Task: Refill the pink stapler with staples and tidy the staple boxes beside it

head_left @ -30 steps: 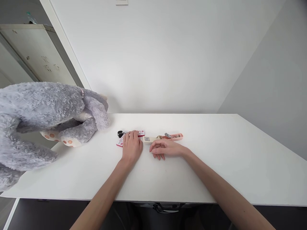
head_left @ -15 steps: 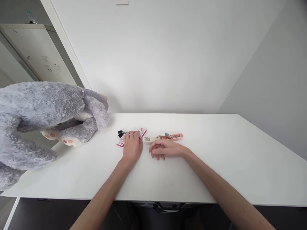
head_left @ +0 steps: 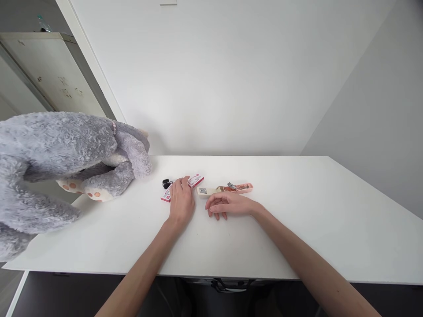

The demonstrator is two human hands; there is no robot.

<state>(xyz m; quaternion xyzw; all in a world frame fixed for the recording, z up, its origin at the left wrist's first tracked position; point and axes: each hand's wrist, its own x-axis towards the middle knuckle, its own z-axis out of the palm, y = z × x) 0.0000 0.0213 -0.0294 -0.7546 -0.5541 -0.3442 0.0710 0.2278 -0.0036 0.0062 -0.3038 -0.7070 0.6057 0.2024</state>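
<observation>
My left hand lies on a small pink-and-white box near the middle of the white table, fingers wrapped over it so only the box's ends show. A black binder clip sits just left of the fingertips. My right hand rests on the table with fingers loosely curled and apart, holding nothing. Just beyond it lies a cream slide-out case with a pink tray of small metal clips pulled out to the right.
A large grey plush animal with pink paw pads occupies the table's left end and overhangs the edge. The white wall stands close behind the table. A pale cabinet is at the far left.
My left hand has turned the pink-and-white box a little, so its right end has swung farther from me. My right hand has stayed where it was.
</observation>
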